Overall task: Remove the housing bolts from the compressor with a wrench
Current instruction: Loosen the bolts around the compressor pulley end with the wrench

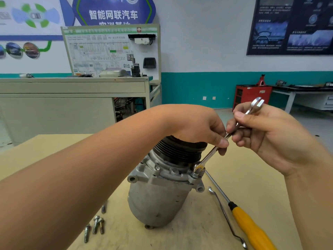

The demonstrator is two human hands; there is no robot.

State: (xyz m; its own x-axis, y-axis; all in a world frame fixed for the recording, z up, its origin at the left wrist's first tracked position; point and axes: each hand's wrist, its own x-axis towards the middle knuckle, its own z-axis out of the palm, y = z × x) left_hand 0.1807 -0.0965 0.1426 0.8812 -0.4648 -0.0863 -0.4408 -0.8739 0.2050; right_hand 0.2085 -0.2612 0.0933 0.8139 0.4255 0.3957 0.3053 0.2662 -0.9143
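Workshop walls with posters stand behind a tan worktop [252,186]. At its middle the compressor [156,195] stands upright, pulley on top. The wrench [209,156] has its lower end on a bolt [195,175] at the housing's right flange, and its shaft slopes up and rightward. The left hand [198,127] pinches the shaft midway. The right hand [266,130] grips it higher, nearer the free end. Loose bolts [96,226] lie toward the front left edge. Any turn would likely swing about the seated bolt.
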